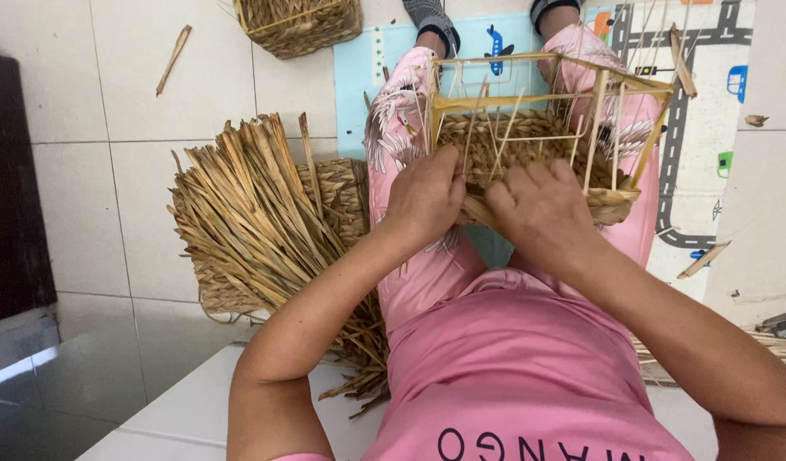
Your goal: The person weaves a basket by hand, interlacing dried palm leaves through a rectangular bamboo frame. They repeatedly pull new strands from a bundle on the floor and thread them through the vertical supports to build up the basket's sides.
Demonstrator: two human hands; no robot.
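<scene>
A half-woven straw basket [529, 141] on a yellow wire frame [632, 81] rests on my lap, between my knees. My left hand [425, 195] grips the near woven edge of the basket, fingers curled over straw strands. My right hand [542, 209] presses against the same edge just to the right, fingers bent around a flat straw strand. Both hands nearly touch each other. Thin pale strands stick up inside the frame.
A bundle of dried straw leaves [248, 205] lies on woven pieces on the tiled floor to my left. Another woven basket [299, 24] stands at the top. A play mat with road pattern [700, 128] lies under my legs. Loose straw bits are scattered.
</scene>
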